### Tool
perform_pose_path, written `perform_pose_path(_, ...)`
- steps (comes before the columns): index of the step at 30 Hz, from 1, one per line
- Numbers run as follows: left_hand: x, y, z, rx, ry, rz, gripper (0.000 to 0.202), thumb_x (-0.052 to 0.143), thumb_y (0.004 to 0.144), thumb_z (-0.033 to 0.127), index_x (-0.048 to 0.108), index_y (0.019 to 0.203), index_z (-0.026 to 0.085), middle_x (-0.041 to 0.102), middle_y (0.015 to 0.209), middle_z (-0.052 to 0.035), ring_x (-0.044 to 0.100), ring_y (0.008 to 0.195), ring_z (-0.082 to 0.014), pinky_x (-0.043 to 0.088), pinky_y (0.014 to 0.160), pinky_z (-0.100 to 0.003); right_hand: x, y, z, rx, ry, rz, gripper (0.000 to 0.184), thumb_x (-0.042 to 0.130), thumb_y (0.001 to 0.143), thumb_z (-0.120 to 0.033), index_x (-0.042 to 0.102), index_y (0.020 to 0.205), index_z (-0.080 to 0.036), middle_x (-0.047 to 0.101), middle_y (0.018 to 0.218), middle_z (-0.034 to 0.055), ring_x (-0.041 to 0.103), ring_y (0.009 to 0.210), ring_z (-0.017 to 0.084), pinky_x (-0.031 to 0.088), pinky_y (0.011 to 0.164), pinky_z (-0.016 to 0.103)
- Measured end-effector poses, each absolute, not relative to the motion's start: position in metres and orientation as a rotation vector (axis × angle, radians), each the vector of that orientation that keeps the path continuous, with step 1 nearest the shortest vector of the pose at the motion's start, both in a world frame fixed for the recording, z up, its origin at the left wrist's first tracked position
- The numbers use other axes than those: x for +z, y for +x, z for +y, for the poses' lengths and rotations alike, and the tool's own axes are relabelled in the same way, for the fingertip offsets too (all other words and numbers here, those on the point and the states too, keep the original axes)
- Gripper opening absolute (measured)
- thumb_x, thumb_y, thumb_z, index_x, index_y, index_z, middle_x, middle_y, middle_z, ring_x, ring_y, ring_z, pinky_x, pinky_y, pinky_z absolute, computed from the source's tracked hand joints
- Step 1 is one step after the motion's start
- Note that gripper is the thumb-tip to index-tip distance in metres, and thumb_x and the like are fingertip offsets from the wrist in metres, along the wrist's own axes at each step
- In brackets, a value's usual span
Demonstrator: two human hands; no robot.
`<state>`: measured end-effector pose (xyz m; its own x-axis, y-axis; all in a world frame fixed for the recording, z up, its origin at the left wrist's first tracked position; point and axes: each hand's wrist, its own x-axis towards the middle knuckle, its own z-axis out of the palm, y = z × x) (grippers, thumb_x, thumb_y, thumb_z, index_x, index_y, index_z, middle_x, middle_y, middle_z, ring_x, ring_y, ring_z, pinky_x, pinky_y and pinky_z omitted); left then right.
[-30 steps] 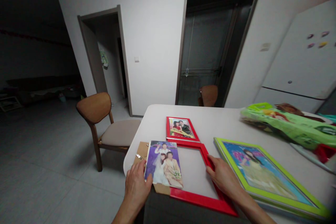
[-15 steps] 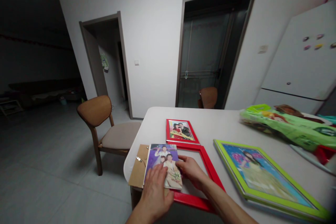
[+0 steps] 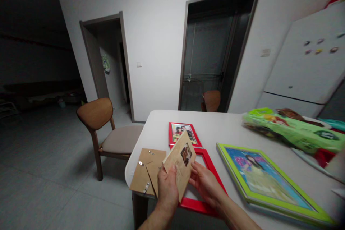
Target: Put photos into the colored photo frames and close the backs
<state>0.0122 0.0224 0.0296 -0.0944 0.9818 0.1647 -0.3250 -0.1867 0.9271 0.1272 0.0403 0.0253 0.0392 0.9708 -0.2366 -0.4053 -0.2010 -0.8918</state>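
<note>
My left hand [image 3: 169, 183] grips a photo [image 3: 179, 172] by its lower left edge, thumb on top. The photo stands tilted up, its beige back towards me with a small dark picture printed on it. At its right edge the curled fingers of my right hand [image 3: 206, 183] hold it too. Beneath both hands lies a red picture frame [image 3: 212, 167], partly hidden. Left of it, at the table's edge, rests a brown backing board [image 3: 140, 176] with metal clips and a stand flap. Behind, a smaller red frame [image 3: 198, 136] holds a photo of two people.
On the right of the white table [image 3: 215, 124] lies a green-framed picture [image 3: 265, 179]. Beyond it are a green plastic bag [image 3: 293, 127] and the edge of a plate [image 3: 306, 160]. A wooden chair [image 3: 118, 138] stands left of the table.
The photo has been lifted off the backing board and turned over, so its back shows instead of the picture of people. More of the board is now uncovered.
</note>
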Motion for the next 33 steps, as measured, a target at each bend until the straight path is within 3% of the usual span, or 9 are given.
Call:
perform_pose_path(5, 0.019, 0.010, 0.031, 1.472, 0.937, 0.871, 0.053, 0.057, 0.065, 0.027, 0.043, 0.113, 0.011, 0.053, 0.111, -0.0155, 0.050, 0.101, -0.0225, 0.040, 0.085, -0.032, 0.023, 0.166, 0.043, 1.330, -1.140, -0.704, 0.046, 0.045, 0.064, -0.015, 0.048, 0.110, -0.019, 0.068, 0.076, 0.0036, 0.062, 0.061, 0.017, 0.048, 0.055, 0.028)
perform_pose_path(12, 0.013, -0.002, 0.021, 0.946, 1.797, 1.275, 0.049, 0.048, 0.066, 0.017, 0.045, 0.114, 0.011, 0.051, 0.115, -0.0106, 0.045, 0.106, -0.0204, 0.031, 0.094, -0.031, 0.016, 0.190, 0.059, 1.137, -1.540, -0.975, 0.051, 0.039, 0.064, -0.016, 0.045, 0.114, -0.012, 0.068, 0.071, 0.0066, 0.062, 0.057, 0.018, 0.045, 0.047, 0.025)
perform_pose_path(16, 0.015, -0.002, 0.013, 0.743, 1.996, 1.332, 0.054, 0.045, 0.068, 0.020, 0.038, 0.120, 0.008, 0.044, 0.122, -0.0125, 0.040, 0.111, -0.0217, 0.028, 0.096, -0.032, 0.004, 0.187, 0.072, 0.934, -1.687, -1.165, 0.047, 0.035, 0.067, -0.021, 0.048, 0.111, -0.009, 0.067, 0.078, 0.0087, 0.062, 0.065, 0.019, 0.045, 0.053, 0.025)
perform_pose_path(21, 0.011, -0.002, 0.014, 0.631, 2.119, 1.344, 0.057, 0.045, 0.069, 0.022, 0.034, 0.123, 0.006, 0.037, 0.128, -0.0127, 0.032, 0.118, -0.0218, 0.023, 0.100, -0.033, 0.005, 0.188, 0.075, 0.447, -1.891, -1.593, 0.037, 0.035, 0.071, -0.027, 0.057, 0.098, -0.013, 0.065, 0.089, 0.0111, 0.060, 0.077, 0.020, 0.041, 0.066, 0.026)
perform_pose_path(25, 0.013, -0.003, 0.012, 0.643, 2.155, 1.331, 0.058, 0.044, 0.069, 0.022, 0.033, 0.123, 0.007, 0.036, 0.129, -0.0115, 0.031, 0.118, -0.0201, 0.022, 0.101, -0.032, 0.008, 0.189, 0.072, 0.161, -2.101, -1.793, 0.035, 0.035, 0.073, -0.032, 0.058, 0.092, -0.013, 0.062, 0.087, 0.0148, 0.058, 0.075, 0.023, 0.038, 0.062, 0.029)
perform_pose_path(29, 0.024, -0.032, 0.009, 0.659, 2.211, 1.364, 0.060, 0.047, 0.067, 0.025, 0.033, 0.124, 0.010, 0.032, 0.131, -0.0092, 0.025, 0.122, -0.0182, 0.017, 0.103, -0.032, 0.011, 0.188, 0.068, 0.048, -2.214, -1.821, 0.036, 0.034, 0.075, -0.035, 0.057, 0.092, -0.012, 0.058, 0.088, 0.0155, 0.057, 0.073, 0.022, 0.037, 0.058, 0.029)
perform_pose_path(33, 0.029, -0.085, 0.013, 0.417, 2.187, 1.552, 0.076, 0.058, 0.056, 0.028, 0.030, 0.125, 0.011, 0.022, 0.135, -0.0105, 0.017, 0.124, -0.0215, 0.014, 0.102, -0.037, 0.021, 0.160, 0.057, 0.085, -1.918, -1.956, 0.036, 0.035, 0.077, -0.032, 0.054, 0.101, -0.013, 0.055, 0.097, 0.0142, 0.052, 0.087, 0.021, 0.036, 0.072, 0.028)
